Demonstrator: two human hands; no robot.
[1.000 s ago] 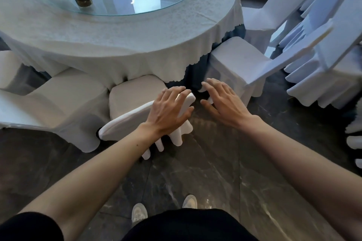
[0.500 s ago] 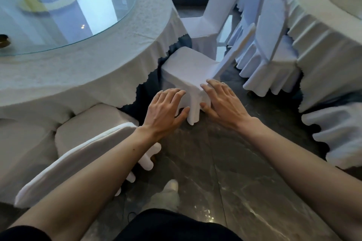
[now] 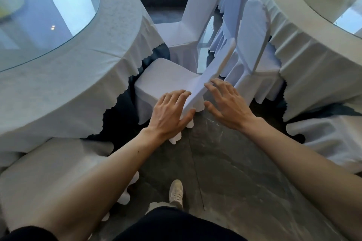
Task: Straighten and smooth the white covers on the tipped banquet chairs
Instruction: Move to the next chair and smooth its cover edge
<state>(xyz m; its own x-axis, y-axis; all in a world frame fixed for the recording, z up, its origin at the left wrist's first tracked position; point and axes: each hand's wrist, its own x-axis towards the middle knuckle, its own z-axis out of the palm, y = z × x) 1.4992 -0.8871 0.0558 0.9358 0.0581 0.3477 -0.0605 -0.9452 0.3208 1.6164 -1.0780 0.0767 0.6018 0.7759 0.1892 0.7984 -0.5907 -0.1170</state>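
Observation:
A white-covered banquet chair (image 3: 166, 78) leans tipped against the left round table, its backrest (image 3: 215, 68) slanting toward me. My left hand (image 3: 170, 113) lies flat on the near end of that backrest, fingers spread, thumb under the cover's edge. Just to the right of the same end, my right hand (image 3: 227, 103) hovers with fingers apart, and whether it touches the cover I cannot tell. Another tipped covered chair (image 3: 45, 178) lies at the lower left, partly hidden under my left forearm.
Two round tables with white cloths and glass tops flank me, the left table (image 3: 82, 76) and the right table (image 3: 305, 31). Upright covered chairs (image 3: 197, 15) stand behind. Dark marble floor (image 3: 231, 178) runs between; my shoe (image 3: 176, 191) shows below.
My view has swung right from the first tipped chair to the one beyond it. Both hands have left the first chair's backrest and come to this chair's backrest end.

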